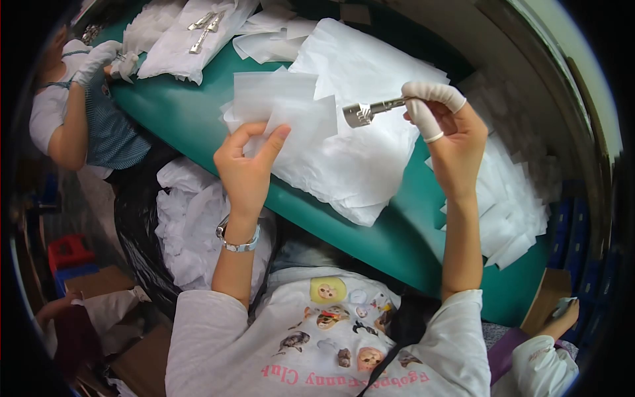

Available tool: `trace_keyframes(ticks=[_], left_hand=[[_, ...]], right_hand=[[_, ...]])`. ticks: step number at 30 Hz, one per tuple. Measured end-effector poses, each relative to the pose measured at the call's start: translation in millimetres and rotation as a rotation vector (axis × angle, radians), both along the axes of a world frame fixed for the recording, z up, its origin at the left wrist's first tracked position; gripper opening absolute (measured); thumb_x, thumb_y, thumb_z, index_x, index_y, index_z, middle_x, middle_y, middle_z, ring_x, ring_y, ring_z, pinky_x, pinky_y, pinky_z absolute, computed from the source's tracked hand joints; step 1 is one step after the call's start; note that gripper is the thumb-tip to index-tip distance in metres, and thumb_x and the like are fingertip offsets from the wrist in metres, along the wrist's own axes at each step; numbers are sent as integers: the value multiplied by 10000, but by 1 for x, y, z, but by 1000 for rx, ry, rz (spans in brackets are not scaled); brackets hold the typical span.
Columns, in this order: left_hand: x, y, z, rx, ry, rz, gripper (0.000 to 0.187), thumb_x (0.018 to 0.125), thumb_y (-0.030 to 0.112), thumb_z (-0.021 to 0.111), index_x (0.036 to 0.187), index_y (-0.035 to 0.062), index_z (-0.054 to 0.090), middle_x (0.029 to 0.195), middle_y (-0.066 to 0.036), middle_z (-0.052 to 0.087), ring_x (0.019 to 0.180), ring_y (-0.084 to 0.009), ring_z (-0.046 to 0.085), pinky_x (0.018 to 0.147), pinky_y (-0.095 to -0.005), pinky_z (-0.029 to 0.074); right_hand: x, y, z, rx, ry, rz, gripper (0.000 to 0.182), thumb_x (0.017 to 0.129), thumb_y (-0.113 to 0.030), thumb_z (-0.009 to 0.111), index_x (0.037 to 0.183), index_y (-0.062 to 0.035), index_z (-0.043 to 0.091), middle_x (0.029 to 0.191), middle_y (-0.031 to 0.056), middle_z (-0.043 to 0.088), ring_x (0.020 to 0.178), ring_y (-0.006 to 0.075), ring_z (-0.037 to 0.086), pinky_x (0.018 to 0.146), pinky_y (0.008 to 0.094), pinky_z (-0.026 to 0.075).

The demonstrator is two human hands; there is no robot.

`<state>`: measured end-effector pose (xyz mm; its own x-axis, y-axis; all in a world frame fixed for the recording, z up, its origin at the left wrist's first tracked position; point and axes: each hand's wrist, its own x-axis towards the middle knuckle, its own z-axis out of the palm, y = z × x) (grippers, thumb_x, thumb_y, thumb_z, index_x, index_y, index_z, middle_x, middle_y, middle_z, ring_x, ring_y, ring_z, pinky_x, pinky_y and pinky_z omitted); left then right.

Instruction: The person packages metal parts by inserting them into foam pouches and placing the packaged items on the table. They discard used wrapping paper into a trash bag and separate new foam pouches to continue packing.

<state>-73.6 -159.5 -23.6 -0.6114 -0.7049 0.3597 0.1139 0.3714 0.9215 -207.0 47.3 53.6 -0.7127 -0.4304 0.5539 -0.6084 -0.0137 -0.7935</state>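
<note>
My left hand (248, 162), with a watch at the wrist, pinches a thin translucent white sheet (297, 122) between thumb and fingers. My right hand (446, 129) wears white finger cots on the thumb and a finger. It grips the thin end of a shiny metal part (360, 114), whose wider cylindrical head points left. The part is held in the air above a large white wrapping sheet (370, 165) spread over the green table (317, 215). More thin sheets lie under and around my left fingers.
Piles of white sheets (503, 212) lie at the right. Similar metal parts (206, 30) rest on white wrapping at the far left. A gloved co-worker (89, 112) stands at left, near a black bag (142, 231) of white material. Another person's hand (562, 321) shows at lower right.
</note>
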Motion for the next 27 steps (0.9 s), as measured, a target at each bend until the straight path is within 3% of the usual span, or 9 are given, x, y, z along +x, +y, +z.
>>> trace_keyframes(ticks=[2, 4, 6, 12, 15, 19, 20, 23, 27], left_hand=[[1, 7, 7, -123, -9, 6, 216, 768, 110, 854, 873, -21, 716, 851, -53, 692, 802, -132, 602, 738, -259, 477], [1, 16, 15, -220, 10, 11, 225, 755, 114, 863, 870, -14, 718, 844, -63, 688, 801, -153, 609, 736, -269, 479], [-1, 21, 17, -204, 44, -14, 230, 761, 125, 861, 878, -16, 721, 858, -68, 693, 799, -151, 610, 742, -270, 479], [-4, 41, 25, -96, 75, -159, 222, 846, 153, 799, 959, -23, 726, 901, -78, 709, 828, -140, 616, 769, -278, 485], [-13, 58, 28, -4, 167, -182, 237, 900, 176, 751, 1008, -32, 720, 945, -77, 720, 861, -121, 611, 790, -272, 482], [-26, 76, 26, 95, 255, -204, 281, 934, 206, 718, 1053, -48, 711, 997, -78, 725, 891, -106, 605, 822, -254, 473], [-28, 81, 25, 195, 247, -271, 287, 950, 211, 700, 1051, -58, 712, 995, -78, 725, 914, -114, 613, 844, -250, 472], [-37, 109, 28, 300, 302, -398, 294, 971, 205, 670, 1069, -71, 696, 1028, -80, 714, 938, -117, 612, 857, -259, 475], [-40, 124, 14, 382, 283, -444, 365, 1013, 254, 597, 1137, -83, 660, 1137, -127, 679, 1011, -164, 617, 938, -305, 475]], right_hand=[[4, -2, 4, -85, 50, -3, 146, 855, 27, 701, 995, -5, 721, 949, 75, 738, 822, 121, 672, 767, 255, 541], [6, -1, 8, 13, 158, 7, 157, 836, 32, 712, 984, -20, 729, 933, 69, 740, 808, 127, 674, 751, 254, 538], [10, 1, 14, 118, 255, 18, 172, 809, 35, 726, 962, -43, 742, 903, 59, 741, 779, 142, 675, 721, 257, 531], [21, 8, 9, 31, 22, -4, 163, 809, 9, 735, 958, -56, 716, 888, 42, 739, 758, 145, 670, 679, 264, 508], [23, 20, 5, 132, 93, -26, 152, 824, -48, 740, 970, -66, 700, 857, 32, 736, 739, 154, 666, 661, 272, 481], [26, 38, -4, 193, 165, 20, 186, 818, -120, 761, 974, -58, 680, 1022, 59, 685, 939, 191, 636, 675, 288, 482], [27, 44, -7, 164, 130, 58, 233, 814, -112, 761, 1011, -52, 650, 1107, 78, 643, 1022, 210, 610, 690, 303, 505], [35, 68, -11, 91, -8, 24, 267, 808, -38, 764, 1007, -35, 585, 1162, 105, 623, 976, 166, 625, 773, 295, 556], [49, 125, -23, 151, -273, -135, 270, 837, -11, 729, 1046, -22, 559, 1153, 89, 620, 923, 145, 641, 748, 279, 566]])
